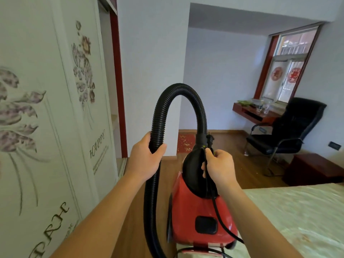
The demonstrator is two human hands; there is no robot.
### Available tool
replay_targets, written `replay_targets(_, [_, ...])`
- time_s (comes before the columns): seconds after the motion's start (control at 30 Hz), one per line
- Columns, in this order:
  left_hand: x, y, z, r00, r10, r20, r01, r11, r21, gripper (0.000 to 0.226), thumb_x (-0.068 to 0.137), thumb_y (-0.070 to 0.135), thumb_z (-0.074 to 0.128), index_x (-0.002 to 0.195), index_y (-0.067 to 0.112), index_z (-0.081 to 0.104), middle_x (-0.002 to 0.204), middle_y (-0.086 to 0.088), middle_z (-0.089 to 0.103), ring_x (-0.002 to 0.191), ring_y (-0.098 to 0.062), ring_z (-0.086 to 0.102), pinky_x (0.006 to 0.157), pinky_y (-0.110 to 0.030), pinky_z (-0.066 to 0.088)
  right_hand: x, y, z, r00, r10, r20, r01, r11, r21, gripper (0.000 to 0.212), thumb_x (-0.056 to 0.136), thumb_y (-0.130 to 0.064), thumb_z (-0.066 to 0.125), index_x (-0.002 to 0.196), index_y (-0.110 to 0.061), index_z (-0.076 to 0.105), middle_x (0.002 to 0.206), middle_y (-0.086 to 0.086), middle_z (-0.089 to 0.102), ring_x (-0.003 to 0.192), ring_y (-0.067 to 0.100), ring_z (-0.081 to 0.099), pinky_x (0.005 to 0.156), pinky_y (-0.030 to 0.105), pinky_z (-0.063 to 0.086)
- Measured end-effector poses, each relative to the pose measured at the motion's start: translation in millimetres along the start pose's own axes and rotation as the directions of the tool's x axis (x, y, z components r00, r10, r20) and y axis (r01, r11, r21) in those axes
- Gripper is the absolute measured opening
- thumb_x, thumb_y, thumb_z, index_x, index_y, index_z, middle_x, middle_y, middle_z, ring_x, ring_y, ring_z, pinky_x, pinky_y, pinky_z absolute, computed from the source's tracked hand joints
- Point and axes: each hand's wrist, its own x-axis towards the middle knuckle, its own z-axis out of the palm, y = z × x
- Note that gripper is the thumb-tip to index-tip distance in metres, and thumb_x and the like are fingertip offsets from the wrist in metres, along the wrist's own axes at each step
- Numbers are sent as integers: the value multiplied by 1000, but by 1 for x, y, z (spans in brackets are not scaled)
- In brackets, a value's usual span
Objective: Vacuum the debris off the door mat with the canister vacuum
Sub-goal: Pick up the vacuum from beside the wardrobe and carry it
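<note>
Left grip [147,161] wrapped tight round hose [180,88], thumb across the front. Right grip [219,168] curled on black handle [193,172] of red vacuum [195,205], cord [207,159] pinched in the same fist. Vacuum at 6 o'clock, nose up, and the hose arches over from it. Mat [185,143] on floor at 12 o'clock, well apart from the vacuum. Chair [290,131] at 2 o'clock, bed [297,211] at 4, wardrobe [46,108] at 9.

floor: brown wooden boards [232,146] | red patterned door mat [185,143] is laid flat at far wall | black padded armchair [290,131] and dark red low cabinet [312,170] are stood near window
</note>
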Motion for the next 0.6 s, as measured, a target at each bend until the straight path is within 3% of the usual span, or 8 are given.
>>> replay_targets(0.33, [112,-74,-5,999,-26,-30,25,1000,-18,35,97,33,66,131,24,61,99,8,68,82,-8,66,65,-18,49,99,-4,102,1000,-14,8,14,999,30,34,105,-26,50,77,-7,55,52,2,60,42,21,54,51,33,48])
replay_targets(0.47, [158,-108,8,999,-36,-40,36,999,10,40,96,36,67,134,24,59,105,7,69,87,-10,66,73,-27,59,153,8,136,1000,-2,18,1,999,43,34,106,-27,50,79,-6,54,51,1,60,41,19,54,50,32,48])
replay_targets(0.6, [208,-140,33,998,-48,-46,50,998,33,37,96,36,68,130,24,60,99,6,68,83,-11,66,66,-23,55,217,26,166,998,20,51,-25,996,89,33,106,-27,50,79,-8,54,50,1,61,41,19,53,52,34,48])
